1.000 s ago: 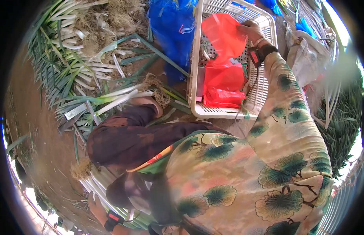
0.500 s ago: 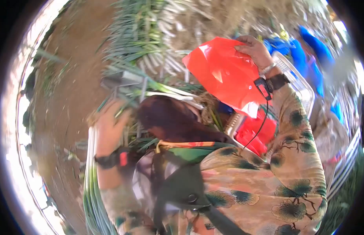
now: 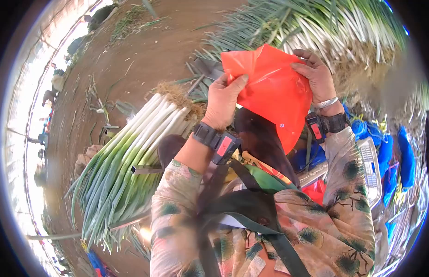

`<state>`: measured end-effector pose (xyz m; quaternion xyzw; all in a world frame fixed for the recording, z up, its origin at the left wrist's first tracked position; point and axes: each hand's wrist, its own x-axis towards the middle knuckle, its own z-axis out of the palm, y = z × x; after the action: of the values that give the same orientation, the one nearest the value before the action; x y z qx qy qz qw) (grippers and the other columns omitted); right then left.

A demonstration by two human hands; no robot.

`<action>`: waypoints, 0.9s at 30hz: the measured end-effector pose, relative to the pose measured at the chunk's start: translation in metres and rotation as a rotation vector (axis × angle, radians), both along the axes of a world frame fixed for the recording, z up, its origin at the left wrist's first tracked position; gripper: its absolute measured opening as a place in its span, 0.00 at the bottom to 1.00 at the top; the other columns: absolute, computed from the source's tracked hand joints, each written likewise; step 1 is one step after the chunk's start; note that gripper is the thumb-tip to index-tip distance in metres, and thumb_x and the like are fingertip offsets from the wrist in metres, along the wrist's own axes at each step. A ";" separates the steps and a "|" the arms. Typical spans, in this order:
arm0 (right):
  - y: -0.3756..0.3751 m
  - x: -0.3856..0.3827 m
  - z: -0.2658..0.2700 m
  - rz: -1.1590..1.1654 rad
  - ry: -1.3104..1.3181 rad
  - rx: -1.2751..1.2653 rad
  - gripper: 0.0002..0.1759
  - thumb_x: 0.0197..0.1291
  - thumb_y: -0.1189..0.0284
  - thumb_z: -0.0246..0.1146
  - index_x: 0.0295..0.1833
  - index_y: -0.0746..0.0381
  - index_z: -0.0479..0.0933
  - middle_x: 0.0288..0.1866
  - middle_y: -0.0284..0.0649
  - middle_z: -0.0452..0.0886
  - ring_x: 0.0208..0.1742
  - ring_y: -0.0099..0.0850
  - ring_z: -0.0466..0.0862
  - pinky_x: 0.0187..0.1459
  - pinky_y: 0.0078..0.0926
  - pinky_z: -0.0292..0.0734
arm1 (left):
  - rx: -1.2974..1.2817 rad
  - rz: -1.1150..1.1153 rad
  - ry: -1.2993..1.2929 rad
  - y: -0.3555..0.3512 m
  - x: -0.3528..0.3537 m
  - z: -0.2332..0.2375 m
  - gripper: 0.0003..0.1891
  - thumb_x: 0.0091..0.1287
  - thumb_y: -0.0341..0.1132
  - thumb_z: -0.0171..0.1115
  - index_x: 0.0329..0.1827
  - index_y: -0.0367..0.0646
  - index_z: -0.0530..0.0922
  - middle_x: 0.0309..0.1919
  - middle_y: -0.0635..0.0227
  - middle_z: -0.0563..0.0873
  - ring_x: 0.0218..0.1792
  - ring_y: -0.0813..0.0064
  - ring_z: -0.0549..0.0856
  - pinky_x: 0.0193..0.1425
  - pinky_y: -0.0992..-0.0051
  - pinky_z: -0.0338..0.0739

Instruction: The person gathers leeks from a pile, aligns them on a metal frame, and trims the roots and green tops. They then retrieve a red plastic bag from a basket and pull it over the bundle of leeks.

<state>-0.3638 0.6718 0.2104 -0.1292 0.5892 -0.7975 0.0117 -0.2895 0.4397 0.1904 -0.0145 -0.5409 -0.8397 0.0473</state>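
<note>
A thin, shiny red plastic sheet (image 3: 270, 87), with a small round hole or dot near its lower part, is stretched out above my lap. My left hand (image 3: 226, 98) pinches its left edge between thumb and fingers. At the upper right edge, my right hand (image 3: 314, 76) grips it with thumb and fingertips. To the left of my left hand lies a thick bundle of long green onions (image 3: 136, 152), roots up and green leaves hanging down over a metal frame (image 3: 147, 170).
A large pile of green onions (image 3: 334, 27) lies on the ground ahead. At my right stands a white plastic basket (image 3: 369, 171), with more red plastic (image 3: 315, 190) nearer me and blue bundles (image 3: 406, 157) beyond. Bare brown soil (image 3: 145, 51) stretches ahead and left.
My left hand has come up from the lower left and taken hold of the red sheet's left edge. The view has turned left, bringing the onion bundle into sight.
</note>
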 end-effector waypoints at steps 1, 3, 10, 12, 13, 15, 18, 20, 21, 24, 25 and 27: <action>0.000 0.000 0.000 0.004 -0.009 -0.045 0.21 0.59 0.83 0.65 0.58 0.70 0.73 0.46 0.42 0.83 0.43 0.26 0.84 0.45 0.22 0.83 | 0.041 0.030 0.017 -0.006 0.002 0.000 0.13 0.70 0.31 0.62 0.54 0.36 0.76 0.45 0.68 0.84 0.42 0.78 0.83 0.49 0.74 0.78; -0.001 -0.001 -0.002 0.056 -0.011 -0.118 0.20 0.60 0.83 0.63 0.59 0.71 0.72 0.47 0.42 0.83 0.44 0.27 0.85 0.46 0.22 0.83 | 0.124 0.076 0.050 -0.014 0.003 0.002 0.15 0.70 0.30 0.60 0.58 0.36 0.73 0.52 0.64 0.82 0.50 0.74 0.83 0.57 0.70 0.77; -0.020 0.011 0.012 0.277 -0.133 -0.228 0.21 0.66 0.71 0.61 0.62 0.68 0.72 0.50 0.39 0.83 0.46 0.27 0.84 0.50 0.29 0.81 | -0.139 0.422 0.238 -0.023 -0.001 0.019 0.09 0.74 0.34 0.56 0.51 0.40 0.76 0.39 0.75 0.81 0.42 0.84 0.76 0.48 0.79 0.74; -0.024 0.017 0.011 0.398 -0.185 -0.175 0.24 0.69 0.61 0.60 0.63 0.65 0.73 0.52 0.36 0.83 0.48 0.26 0.83 0.51 0.31 0.79 | -0.339 0.500 0.309 -0.031 0.001 0.023 0.08 0.74 0.34 0.56 0.50 0.40 0.75 0.36 0.75 0.80 0.39 0.84 0.75 0.45 0.78 0.73; -0.026 0.020 0.012 0.421 -0.213 -0.159 0.22 0.69 0.62 0.60 0.62 0.65 0.74 0.52 0.36 0.83 0.48 0.26 0.84 0.50 0.31 0.80 | -0.448 0.539 0.347 -0.033 0.002 0.026 0.08 0.74 0.34 0.56 0.49 0.40 0.75 0.34 0.76 0.79 0.37 0.84 0.74 0.43 0.78 0.72; -0.032 0.024 0.019 0.459 -0.276 -0.126 0.20 0.68 0.63 0.61 0.59 0.65 0.76 0.50 0.36 0.83 0.48 0.27 0.84 0.49 0.30 0.80 | -0.626 0.589 0.378 -0.037 0.002 0.033 0.07 0.74 0.34 0.56 0.47 0.40 0.75 0.32 0.76 0.78 0.33 0.83 0.72 0.40 0.79 0.72; -0.038 0.021 0.024 0.346 -0.272 -0.161 0.14 0.64 0.71 0.65 0.53 0.66 0.79 0.46 0.38 0.85 0.43 0.29 0.85 0.45 0.29 0.81 | -0.753 0.622 0.389 -0.035 0.008 0.040 0.06 0.74 0.33 0.56 0.45 0.40 0.76 0.29 0.76 0.78 0.30 0.82 0.71 0.37 0.79 0.71; -0.041 0.026 0.035 0.284 -0.265 -0.250 0.12 0.62 0.75 0.66 0.51 0.68 0.79 0.44 0.40 0.86 0.41 0.29 0.86 0.44 0.29 0.82 | -0.740 0.627 0.415 -0.035 0.013 0.042 0.06 0.73 0.33 0.57 0.45 0.39 0.76 0.29 0.76 0.78 0.29 0.83 0.70 0.36 0.80 0.71; -0.045 0.023 0.033 0.256 -0.231 -0.269 0.12 0.63 0.76 0.65 0.50 0.68 0.79 0.44 0.40 0.85 0.41 0.30 0.86 0.45 0.29 0.82 | -0.676 0.586 0.351 -0.042 0.014 0.043 0.07 0.73 0.34 0.58 0.45 0.39 0.76 0.29 0.76 0.79 0.29 0.83 0.71 0.36 0.80 0.71; -0.043 0.015 0.028 0.222 -0.183 -0.332 0.11 0.63 0.77 0.65 0.50 0.68 0.79 0.44 0.41 0.85 0.43 0.30 0.86 0.49 0.30 0.82 | -0.438 0.499 0.191 -0.055 0.019 0.044 0.09 0.72 0.34 0.60 0.46 0.38 0.78 0.31 0.75 0.81 0.30 0.85 0.73 0.36 0.81 0.71; -0.044 0.016 0.029 0.213 -0.192 -0.341 0.11 0.63 0.76 0.65 0.50 0.68 0.79 0.45 0.41 0.85 0.44 0.30 0.86 0.49 0.30 0.82 | -0.334 0.484 0.151 -0.056 0.022 0.047 0.09 0.71 0.34 0.61 0.46 0.37 0.79 0.32 0.74 0.82 0.30 0.85 0.74 0.35 0.81 0.71; -0.046 0.016 0.029 0.190 -0.209 -0.358 0.11 0.63 0.76 0.65 0.50 0.68 0.79 0.45 0.41 0.85 0.45 0.30 0.86 0.49 0.30 0.81 | -0.127 0.443 0.101 -0.055 0.030 0.057 0.09 0.69 0.34 0.63 0.46 0.37 0.79 0.33 0.73 0.83 0.31 0.85 0.76 0.35 0.82 0.72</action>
<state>-0.3481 0.6258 0.2394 -0.1009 0.4190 -0.8937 0.1247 -0.2597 0.3846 0.2478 0.0600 -0.5796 -0.7712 0.2564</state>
